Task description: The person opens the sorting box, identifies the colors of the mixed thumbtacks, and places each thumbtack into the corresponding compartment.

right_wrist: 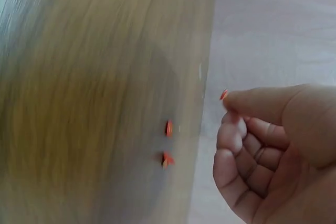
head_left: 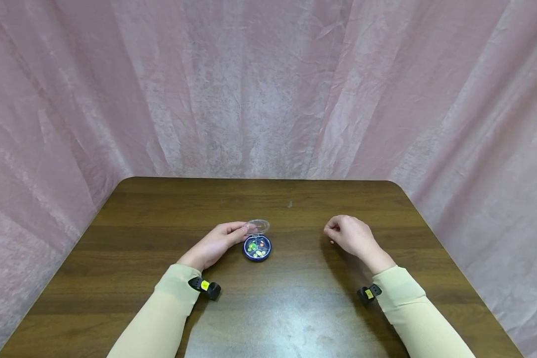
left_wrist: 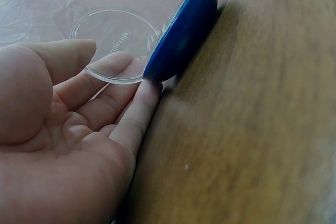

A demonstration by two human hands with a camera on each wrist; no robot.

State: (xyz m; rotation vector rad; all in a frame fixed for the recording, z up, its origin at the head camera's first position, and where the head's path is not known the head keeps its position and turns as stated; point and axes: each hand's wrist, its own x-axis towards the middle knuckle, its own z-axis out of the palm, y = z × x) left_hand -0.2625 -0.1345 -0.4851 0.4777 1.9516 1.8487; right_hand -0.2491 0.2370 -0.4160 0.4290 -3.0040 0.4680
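Observation:
A round blue case with a clear hinged lid sits raised open on the table; small green, yellow and orange pieces lie in its divided compartments. My left hand holds the lid's edge, with the thumb in front and the fingertips behind the clear plastic. One finger reaches the blue base. To the right, above the table, my right hand pinches a tiny red piece between thumb and index finger, its other fingers curled in.
Two more small red pieces, one beside another, lie on the wooden table near my right hand. A pink curtain hangs behind the table's far edge. Each wrist wears a black camera strap.

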